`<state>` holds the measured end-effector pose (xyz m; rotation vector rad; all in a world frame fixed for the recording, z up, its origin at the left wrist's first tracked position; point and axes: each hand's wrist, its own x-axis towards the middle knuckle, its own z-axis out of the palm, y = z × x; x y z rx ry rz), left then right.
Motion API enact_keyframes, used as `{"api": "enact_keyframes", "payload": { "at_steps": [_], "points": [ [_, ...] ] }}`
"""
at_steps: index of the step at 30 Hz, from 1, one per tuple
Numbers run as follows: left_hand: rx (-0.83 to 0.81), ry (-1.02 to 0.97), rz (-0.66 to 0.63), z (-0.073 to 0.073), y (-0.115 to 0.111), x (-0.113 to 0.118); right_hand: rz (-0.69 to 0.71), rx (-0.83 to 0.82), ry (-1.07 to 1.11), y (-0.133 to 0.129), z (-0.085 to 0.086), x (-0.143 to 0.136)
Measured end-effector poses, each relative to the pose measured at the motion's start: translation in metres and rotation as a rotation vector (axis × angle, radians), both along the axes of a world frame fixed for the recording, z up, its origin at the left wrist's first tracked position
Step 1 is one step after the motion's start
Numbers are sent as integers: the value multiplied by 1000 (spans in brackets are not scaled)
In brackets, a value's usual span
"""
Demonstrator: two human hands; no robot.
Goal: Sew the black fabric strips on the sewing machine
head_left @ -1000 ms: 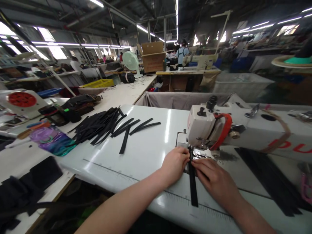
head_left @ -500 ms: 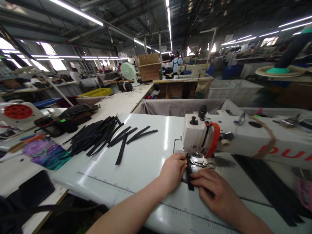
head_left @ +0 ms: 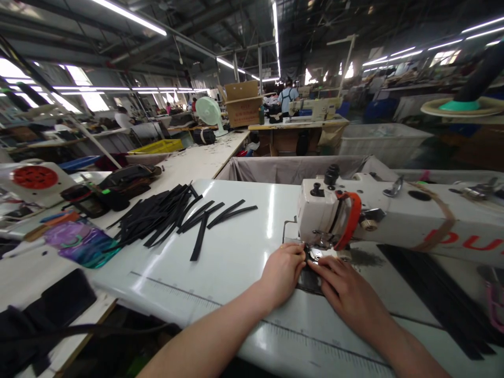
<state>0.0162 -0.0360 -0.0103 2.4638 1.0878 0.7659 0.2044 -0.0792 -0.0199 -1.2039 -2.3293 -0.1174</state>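
Strip (head_left: 307, 255) lies at the sewing machine (head_left: 319, 210), inside the tabletop's (head_left: 228, 262) near edge, seemingly almost through; left hand (head_left: 283, 270) pinches it, grip of right hand (head_left: 346, 286) unclear. Heaped strips (head_left: 157, 214) toward the left edge: done or waiting, I cannot tell.

pale fan (head_left: 208, 111) beside cardboard box (head_left: 244, 112), yellow bin (head_left: 157, 147)

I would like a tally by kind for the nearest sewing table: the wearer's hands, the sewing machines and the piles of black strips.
Hands: 2 (left hand, right hand)
Sewing machine: 1
Piles: 2 (left heap of black strips, right stack of long black strips)
Total: 5
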Motion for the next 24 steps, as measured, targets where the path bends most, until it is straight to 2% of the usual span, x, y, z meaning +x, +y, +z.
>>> {"api": "enact_keyframes", "payload": {
  "at_steps": [24],
  "points": [
    [31, 60, 70, -1, -1, 12, 8, -3, -9, -2, -3, -1]
  ]
}}
